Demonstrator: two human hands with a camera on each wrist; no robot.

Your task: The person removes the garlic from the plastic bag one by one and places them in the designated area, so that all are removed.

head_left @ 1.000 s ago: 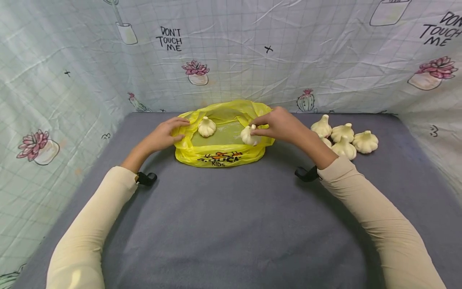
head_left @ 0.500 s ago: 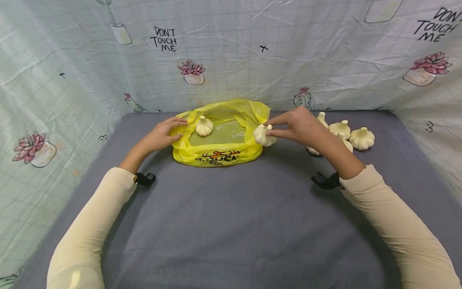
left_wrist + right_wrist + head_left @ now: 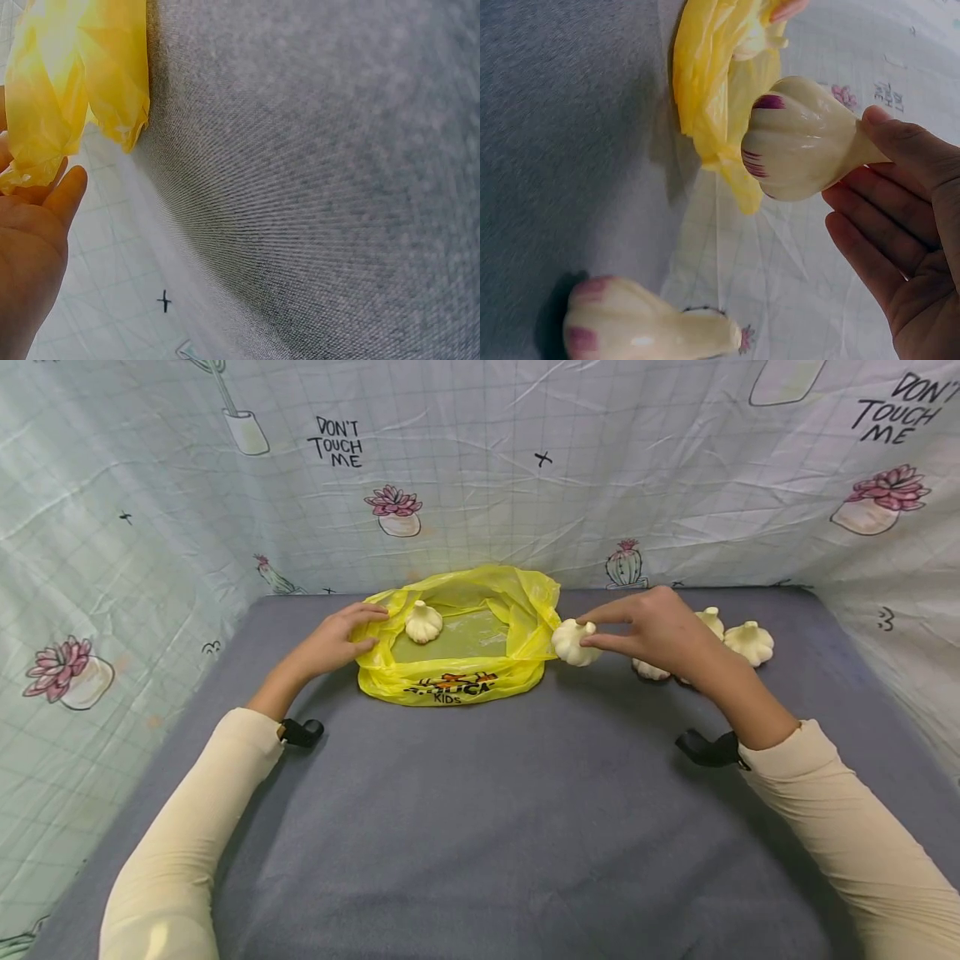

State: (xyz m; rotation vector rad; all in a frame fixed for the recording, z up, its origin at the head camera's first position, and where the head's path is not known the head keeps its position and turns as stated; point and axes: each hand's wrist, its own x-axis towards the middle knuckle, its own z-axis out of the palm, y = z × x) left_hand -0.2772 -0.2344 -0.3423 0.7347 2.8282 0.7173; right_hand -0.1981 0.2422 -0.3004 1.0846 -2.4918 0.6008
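Note:
My right hand (image 3: 663, 631) pinches a garlic bulb (image 3: 573, 643) by its stem, just right of the yellow plastic bag (image 3: 450, 681). Purple streaks mark the underside of this bulb (image 3: 802, 142) in the right wrist view, and its base hangs off the table. At the bag's left rim, my left hand (image 3: 337, 639) holds the plastic between fingers and thumb. The left wrist view shows part of that hand (image 3: 30, 240) with the yellow plastic (image 3: 75, 90) at its fingers. Another garlic bulb (image 3: 423, 622) sits inside the wide-mouthed bag, toward its left side.
Several garlic bulbs (image 3: 750, 643) lie on the grey cloth (image 3: 480, 818) to the right, partly hidden behind my right hand. A patterned white curtain (image 3: 480, 468) rises behind the table and along its sides.
My right hand has moved right with its garlic bulb, from over the bag's right side to outside the rim. The left hand stays at the bag's left rim; the view has shifted slightly.

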